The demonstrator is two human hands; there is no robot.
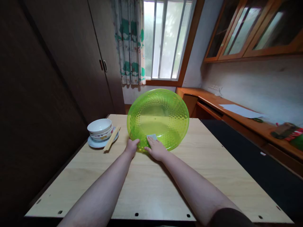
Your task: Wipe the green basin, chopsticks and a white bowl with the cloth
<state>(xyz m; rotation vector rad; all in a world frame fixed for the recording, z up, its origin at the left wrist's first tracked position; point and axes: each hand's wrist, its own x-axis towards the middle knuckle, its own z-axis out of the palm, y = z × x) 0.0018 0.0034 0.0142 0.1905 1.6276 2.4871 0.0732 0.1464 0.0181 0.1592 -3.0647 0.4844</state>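
Note:
A translucent green plastic basin [155,110] with a dimpled wall is tilted up on the wooden table, its inside facing me. My left hand [132,146] grips the rim at the lower left, thumb over the inner side. Inside the basin, my right hand [155,148] presses a small pale grey cloth [152,136] against the lower wall. Only a corner of the cloth shows beyond the fingers; the rest is hidden under them.
Stacked white bowls [99,126] sit on a pale blue plate [94,143] at the table's left edge, with wooden chopsticks [112,138] resting across the plate's rim. Right of the table [151,186] runs a brown desk [213,101] with white paper [241,110]. A dark wardrobe [71,63] stands left.

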